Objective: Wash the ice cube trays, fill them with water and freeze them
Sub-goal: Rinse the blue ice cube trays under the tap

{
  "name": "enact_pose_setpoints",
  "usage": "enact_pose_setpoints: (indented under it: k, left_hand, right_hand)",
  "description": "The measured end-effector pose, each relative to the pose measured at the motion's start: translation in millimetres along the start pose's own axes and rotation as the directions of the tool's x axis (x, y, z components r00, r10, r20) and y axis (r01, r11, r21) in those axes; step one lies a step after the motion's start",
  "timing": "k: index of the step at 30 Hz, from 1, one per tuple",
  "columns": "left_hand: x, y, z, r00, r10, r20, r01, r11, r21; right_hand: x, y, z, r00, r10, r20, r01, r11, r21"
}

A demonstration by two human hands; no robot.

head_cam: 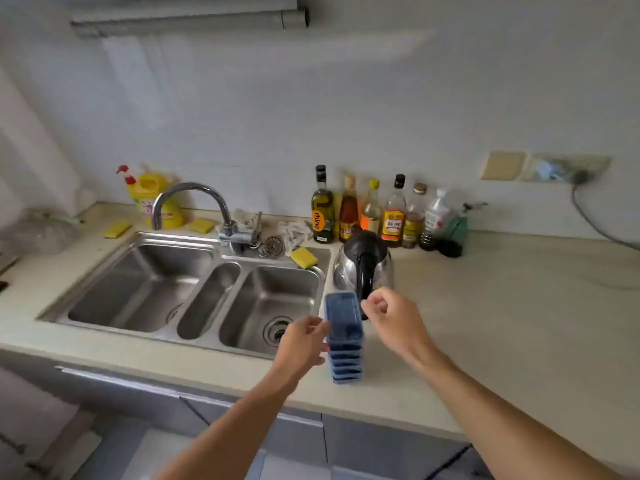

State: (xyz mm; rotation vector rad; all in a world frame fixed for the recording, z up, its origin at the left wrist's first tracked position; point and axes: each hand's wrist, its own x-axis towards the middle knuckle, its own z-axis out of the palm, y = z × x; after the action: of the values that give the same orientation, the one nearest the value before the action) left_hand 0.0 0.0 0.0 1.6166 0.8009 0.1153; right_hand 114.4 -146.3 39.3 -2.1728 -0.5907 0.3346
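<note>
A stack of several blue ice cube trays (344, 337) stands upright on the beige counter (502, 323), just right of the sink. My left hand (304, 341) is at the stack's left side, with its curled fingers against the upper trays. My right hand (391, 317) is at the stack's upper right, its fingers curled and close to the top tray's right edge. The blur hides whether it holds that edge. The steel sink (187, 341) has two large basins and a narrow middle one, all without dishes. The curved tap (194, 199) is not running.
A steel kettle with a black handle (363, 268) stands right behind the stack. Several bottles (381, 216) line the wall. Yellow sponges (304, 257) and a yellow detergent jug (156, 199) sit around the sink. A cable (595, 223) hangs from the wall socket.
</note>
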Motion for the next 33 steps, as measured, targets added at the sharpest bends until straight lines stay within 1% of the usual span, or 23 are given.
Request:
enact_pose_setpoints:
  k: [2, 4, 7, 9, 13, 15, 17, 19, 21, 24, 27, 31, 33]
  left_hand:
    - [8, 9, 11, 0.997, -0.013, -0.078, 0.02, 0.996, 0.091]
    - [12, 13, 17, 0.991, -0.042, -0.127, 0.057, 0.992, 0.11]
    - [20, 9, 18, 0.99, -0.051, -0.131, 0.069, 0.988, 0.136]
    - [25, 8, 16, 0.993, -0.049, -0.112, 0.064, 0.989, 0.131]
    - [37, 3, 8, 0.997, -0.023, -0.074, 0.03, 0.995, 0.1]
    - [43, 1, 0, 0.998, 0.01, -0.063, -0.005, 0.996, 0.089]
    - [51, 0, -17, 0.997, 0.045, -0.058, -0.042, 0.997, 0.058]
    - [59, -2, -43, 0.996, 0.061, -0.057, -0.063, 0.998, -0.017]
    - [70, -4, -79, 0.997, 0.039, -0.067, -0.046, 0.992, -0.113]
    - [89, -12, -143, 0.997, -0.048, -0.065, 0.029, 0.963, -0.267]
    - [107, -25, -214, 0.986, -0.162, -0.032, 0.138, 0.916, -0.376]
    - [135, -45, -298, 0.973, -0.232, -0.012, 0.208, 0.896, -0.391]
    - [153, -54, -330, 0.967, -0.252, -0.042, 0.22, 0.905, -0.364]
  right_hand:
    - [6, 7, -2, 0.996, 0.086, 0.03, -0.084, 0.995, -0.053]
    - [10, 12, 3, 0.983, 0.151, 0.107, -0.138, 0.983, -0.118]
    - [13, 17, 13, 0.961, 0.179, 0.211, -0.169, 0.984, -0.064]
    - [17, 19, 17, 0.96, 0.178, 0.217, -0.172, 0.984, -0.046]
    - [26, 19, 24, 0.93, 0.236, 0.282, -0.25, 0.968, 0.014]
    - [29, 12, 30, 0.932, 0.246, 0.266, -0.268, 0.962, 0.047]
    - [35, -1, 39, 0.951, 0.22, 0.218, -0.243, 0.967, 0.082]
    - [44, -22, 55, 0.962, 0.183, 0.2, -0.211, 0.969, 0.13]
    - [56, -49, 78, 0.965, 0.145, 0.217, -0.182, 0.971, 0.157]
    - [74, -92, 132, 0.96, 0.098, 0.264, -0.144, 0.976, 0.162]
    - [90, -135, 202, 0.942, 0.092, 0.322, -0.154, 0.973, 0.174]
    - [113, -181, 292, 0.918, 0.055, 0.392, -0.14, 0.971, 0.192]
    - [126, -195, 326, 0.906, 0.049, 0.42, -0.148, 0.967, 0.206]
